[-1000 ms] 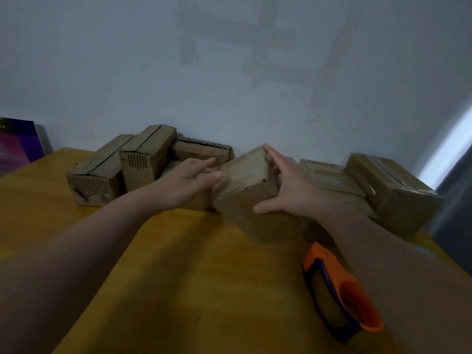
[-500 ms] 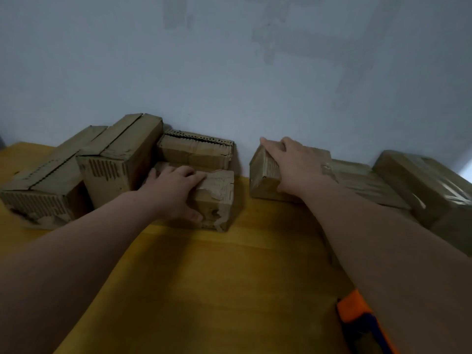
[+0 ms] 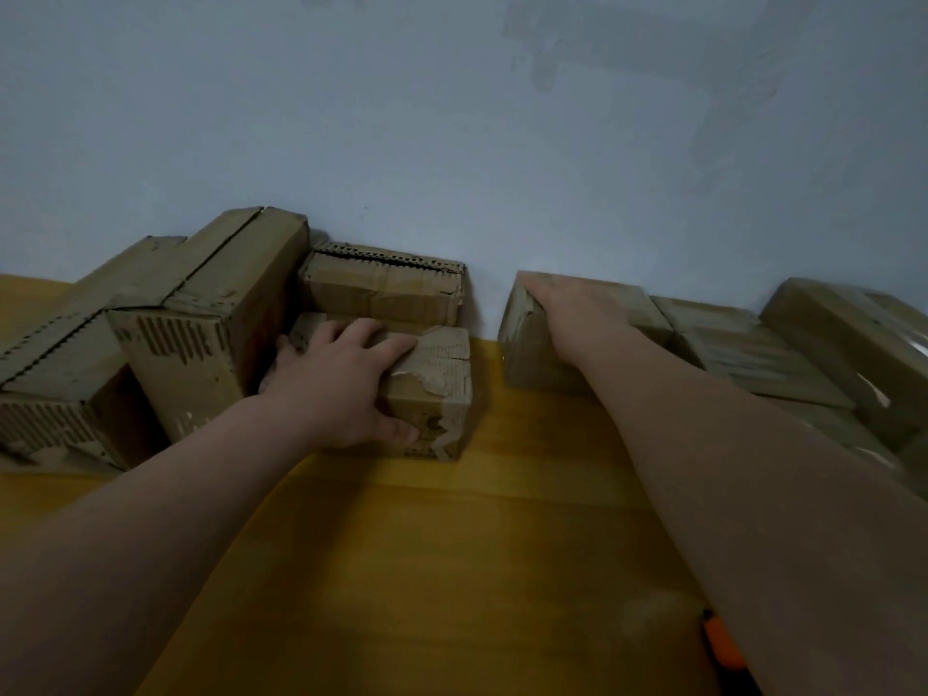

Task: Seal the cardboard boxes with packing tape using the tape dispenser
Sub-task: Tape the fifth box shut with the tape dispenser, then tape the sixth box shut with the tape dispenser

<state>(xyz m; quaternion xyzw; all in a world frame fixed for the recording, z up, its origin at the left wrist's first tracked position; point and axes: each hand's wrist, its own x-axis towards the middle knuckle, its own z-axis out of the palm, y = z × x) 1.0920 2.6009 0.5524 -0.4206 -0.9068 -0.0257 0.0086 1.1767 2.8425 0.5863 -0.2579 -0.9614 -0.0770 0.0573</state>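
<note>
1. Small torn brown cardboard box, head view, 10 o'clock: clasped by left hand, thumb on front.
2. Right hand flat atop plain brown cardboard box, 1 o'clock.
3. Orange tape dispenser, 5 o'clock, beneath right forearm: probably knocked aside on pull-back.

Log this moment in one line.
left hand: grips small box | right hand: rests on right box | tape dispenser: not held

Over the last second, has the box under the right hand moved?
Yes. The box under the right hand went back toward the wall, from in front of the taped boxes to beside them, at their left.
</note>
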